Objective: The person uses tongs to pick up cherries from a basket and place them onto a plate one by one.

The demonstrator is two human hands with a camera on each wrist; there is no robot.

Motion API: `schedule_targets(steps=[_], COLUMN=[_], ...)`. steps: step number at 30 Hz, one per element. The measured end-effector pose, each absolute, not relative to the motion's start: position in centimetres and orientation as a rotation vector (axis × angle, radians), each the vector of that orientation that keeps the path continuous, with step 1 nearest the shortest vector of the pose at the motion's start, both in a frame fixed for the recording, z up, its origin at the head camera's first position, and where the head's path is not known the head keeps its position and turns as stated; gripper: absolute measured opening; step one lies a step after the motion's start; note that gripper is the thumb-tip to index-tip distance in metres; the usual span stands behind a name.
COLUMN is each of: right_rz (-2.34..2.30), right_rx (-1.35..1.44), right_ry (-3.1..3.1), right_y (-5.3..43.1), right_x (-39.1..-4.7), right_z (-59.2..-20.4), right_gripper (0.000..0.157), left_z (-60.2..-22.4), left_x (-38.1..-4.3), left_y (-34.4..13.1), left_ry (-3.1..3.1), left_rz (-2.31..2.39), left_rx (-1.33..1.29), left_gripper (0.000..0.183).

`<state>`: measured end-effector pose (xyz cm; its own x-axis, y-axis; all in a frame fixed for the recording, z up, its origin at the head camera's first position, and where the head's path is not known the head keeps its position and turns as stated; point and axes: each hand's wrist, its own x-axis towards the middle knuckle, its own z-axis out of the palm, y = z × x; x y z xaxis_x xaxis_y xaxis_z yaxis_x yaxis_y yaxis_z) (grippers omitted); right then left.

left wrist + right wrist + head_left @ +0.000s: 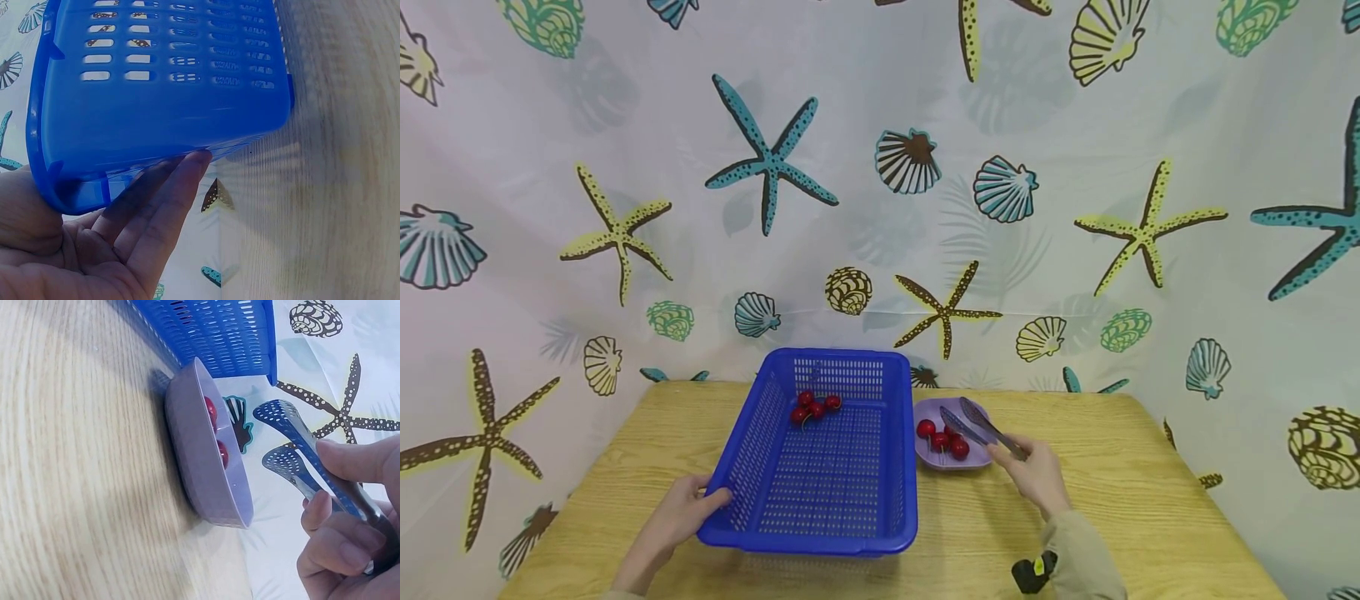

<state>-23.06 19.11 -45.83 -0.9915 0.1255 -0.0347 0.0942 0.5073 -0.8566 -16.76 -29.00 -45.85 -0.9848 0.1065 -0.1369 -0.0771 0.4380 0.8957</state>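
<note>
My left hand (681,512) grips the near left corner of a blue plastic basket (898,500), its thumb over the rim and its fingers along the outer wall (156,112). Several red cherries (816,409) lie in the basket's far left corner, some with stems. To the right, my right hand (1032,473) holds metal tongs (992,429) with perforated ends. Those ends stand apart with nothing between them, over a purple bowl (958,463). Several cherries (940,442) sit in the bowl; its wall (197,450) hides most of them in the right wrist view.
The bowl stands close beside the basket's right wall on a light wooden table (1097,475). Behind and on both sides hangs a white curtain (865,233) printed with shells and starfish. A black band (1033,573) with a yellow patch is by the right sleeve (1082,558).
</note>
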Motion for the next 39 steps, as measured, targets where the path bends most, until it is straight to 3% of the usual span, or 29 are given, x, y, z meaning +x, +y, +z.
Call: schedule_targets(steps=[27,39], right_rz=[1.309,1.133], right_rx=[0.042,0.24], right_ry=[-2.721,-2.75], right_y=[17.2,15.2], right_x=[-23.8,-24.7], right_z=[-42.4,-40.1], right_gripper=[0.051,0.043], left_z=[-45.6,-45.9], left_x=[-16.6,-16.4], left_y=[-29.1,-28.6], left_ry=[2.474,2.458], left_rz=[1.595,1.602], left_rx=[0.061,0.079], left_gripper=[0.047,0.043])
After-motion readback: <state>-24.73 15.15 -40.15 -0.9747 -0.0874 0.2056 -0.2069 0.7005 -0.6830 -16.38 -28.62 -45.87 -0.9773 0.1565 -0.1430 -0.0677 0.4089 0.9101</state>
